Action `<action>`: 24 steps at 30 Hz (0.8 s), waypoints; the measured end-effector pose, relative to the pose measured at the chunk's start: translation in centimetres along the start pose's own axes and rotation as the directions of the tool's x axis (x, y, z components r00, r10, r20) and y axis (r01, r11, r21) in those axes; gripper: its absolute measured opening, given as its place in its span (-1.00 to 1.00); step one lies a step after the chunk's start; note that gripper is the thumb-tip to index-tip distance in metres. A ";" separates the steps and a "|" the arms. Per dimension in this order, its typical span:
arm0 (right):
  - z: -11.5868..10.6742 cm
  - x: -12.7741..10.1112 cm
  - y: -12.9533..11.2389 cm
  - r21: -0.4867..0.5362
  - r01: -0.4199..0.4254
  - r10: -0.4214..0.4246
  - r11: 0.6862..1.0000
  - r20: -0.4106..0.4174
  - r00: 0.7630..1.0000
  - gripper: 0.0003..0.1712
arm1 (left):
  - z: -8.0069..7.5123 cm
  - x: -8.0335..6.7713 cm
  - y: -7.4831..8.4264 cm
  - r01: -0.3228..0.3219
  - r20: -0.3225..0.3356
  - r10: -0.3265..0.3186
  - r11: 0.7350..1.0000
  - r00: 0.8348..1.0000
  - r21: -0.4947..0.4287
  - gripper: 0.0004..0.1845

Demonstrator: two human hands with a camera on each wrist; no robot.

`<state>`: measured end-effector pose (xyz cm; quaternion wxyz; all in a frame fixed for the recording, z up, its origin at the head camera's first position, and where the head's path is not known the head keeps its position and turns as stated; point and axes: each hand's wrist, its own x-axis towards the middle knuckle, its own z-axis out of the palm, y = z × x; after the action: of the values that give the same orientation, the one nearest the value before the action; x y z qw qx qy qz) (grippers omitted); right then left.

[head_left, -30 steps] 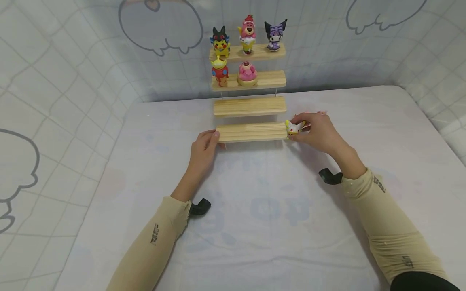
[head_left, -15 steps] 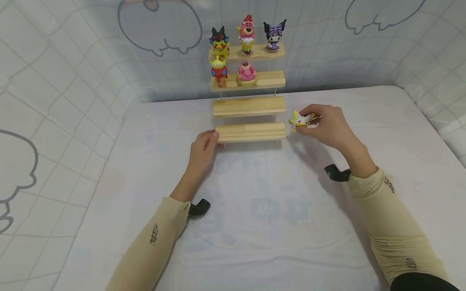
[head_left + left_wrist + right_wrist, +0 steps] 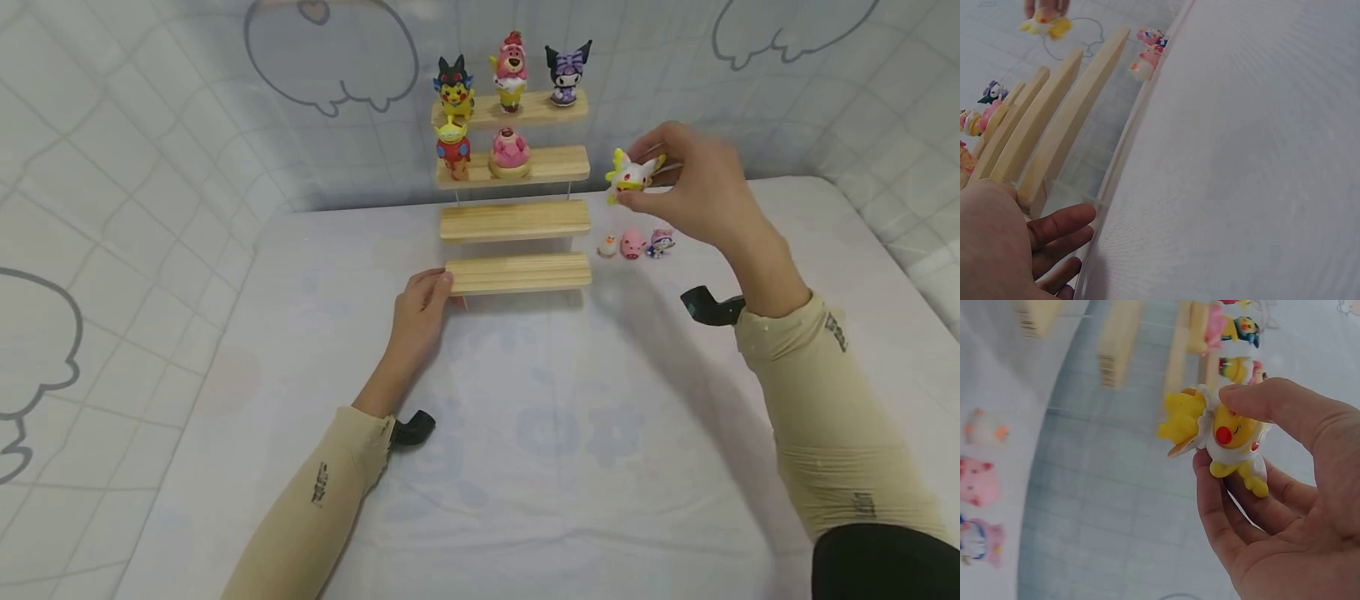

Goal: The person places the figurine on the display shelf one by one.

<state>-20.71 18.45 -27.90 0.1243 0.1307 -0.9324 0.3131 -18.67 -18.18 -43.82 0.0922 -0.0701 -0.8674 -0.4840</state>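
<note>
Right hand (image 3: 693, 187) grip pinches yellow figurine (image 3: 630, 175) beside second shelf (image 3: 555, 164); left hand (image 3: 420, 304) steadies bottom shelf (image 3: 517, 272). Best set upright on the empty right end.

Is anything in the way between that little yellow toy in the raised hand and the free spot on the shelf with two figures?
Nothing visible: the yellow toy hangs just right of that shelf, whose right end is bare.
</note>
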 end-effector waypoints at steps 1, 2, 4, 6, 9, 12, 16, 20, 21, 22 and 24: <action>-0.2 0.4 -0.3 0.001 -0.003 0.003 1.000 0.003 1.000 -0.41 | 0.0 0.0 0.0 0.002 0.002 -0.002 1.000 1.000 -0.002 -0.46; -0.3 0.7 -0.6 0.007 -0.010 0.010 1.000 0.005 1.000 -0.41 | 0.0 0.0 0.1 0.005 0.004 -0.005 1.000 1.000 -0.004 -0.46; -0.5 1.4 -1.2 0.008 -0.019 0.019 1.000 0.004 1.000 -0.40 | 0.0 0.0 0.1 0.012 0.008 -0.012 1.000 1.000 -0.009 -0.46; -0.5 1.9 -1.6 0.006 -0.025 0.025 1.000 0.006 1.000 -0.40 | 0.0 -0.1 0.2 0.016 0.011 -0.016 1.000 1.000 -0.011 -0.45; -0.3 2.5 -2.2 -0.010 -0.016 0.016 1.000 -0.001 1.000 -0.41 | -0.1 -0.1 0.2 0.021 0.010 -0.021 1.000 1.000 -0.009 -0.45; 0.3 3.3 -2.7 -0.017 0.015 -0.015 1.000 -0.023 1.000 -0.44 | -0.2 -0.1 0.1 0.023 0.007 -0.023 1.000 1.000 -0.007 -0.45; 1.2 4.6 -3.2 -0.005 0.031 -0.031 1.000 -0.017 0.999 -0.43 | -0.3 -0.1 0.0 0.027 0.010 -0.027 1.000 1.000 -0.007 -0.45; 2.0 5.7 -3.5 0.005 0.033 -0.033 0.999 0.006 0.999 -0.41 | -0.2 -0.2 0.2 0.028 0.009 -0.028 1.000 1.000 -0.009 -0.45; 2.2 5.9 -3.5 0.002 0.032 -0.032 0.999 0.008 0.999 -0.41 | -0.3 -0.3 0.2 0.026 0.010 -0.026 1.000 1.000 -0.010 -0.45; 2.3 6.0 -3.5 0.006 0.031 -0.031 0.999 0.009 0.999 -0.41 | -0.2 -0.3 0.2 0.026 0.010 -0.026 1.000 1.000 -0.008 -0.44; 2.6 6.2 -3.6 0.011 0.030 -0.030 0.999 0.009 1.000 -0.42 | -0.2 -0.3 0.3 0.022 0.010 -0.022 1.000 1.000 -0.008 -0.44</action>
<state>-25.75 13.10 -25.99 0.1239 0.1469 -0.9292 0.3155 -18.34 -18.23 -43.53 0.0825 -0.0634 -0.8665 -0.4883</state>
